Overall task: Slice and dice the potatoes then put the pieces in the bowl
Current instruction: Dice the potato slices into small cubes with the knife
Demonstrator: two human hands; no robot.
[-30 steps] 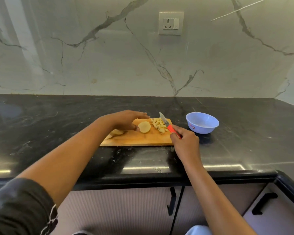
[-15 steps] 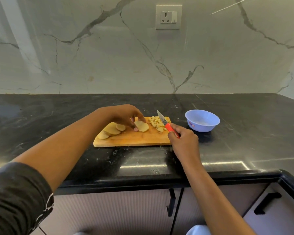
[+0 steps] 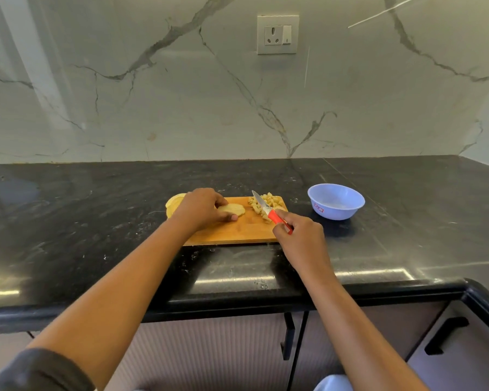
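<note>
A wooden cutting board lies on the black counter. My left hand pinches a flat potato slice lying at the board's middle. More potato slices peek out behind that hand at the board's left end. A pile of diced potato sits on the board's right end. My right hand grips a knife by its red handle, the blade pointing away over the diced pile. An empty light blue bowl stands to the right of the board.
The black stone counter runs wide to both sides, with its front edge near me. A marble wall with a socket rises behind. Cabinet doors with black handles are below the counter.
My left hand has shifted a potato slice to the board's middle and now covers most of the other slices. The knife hand has stayed by the diced pile.
</note>
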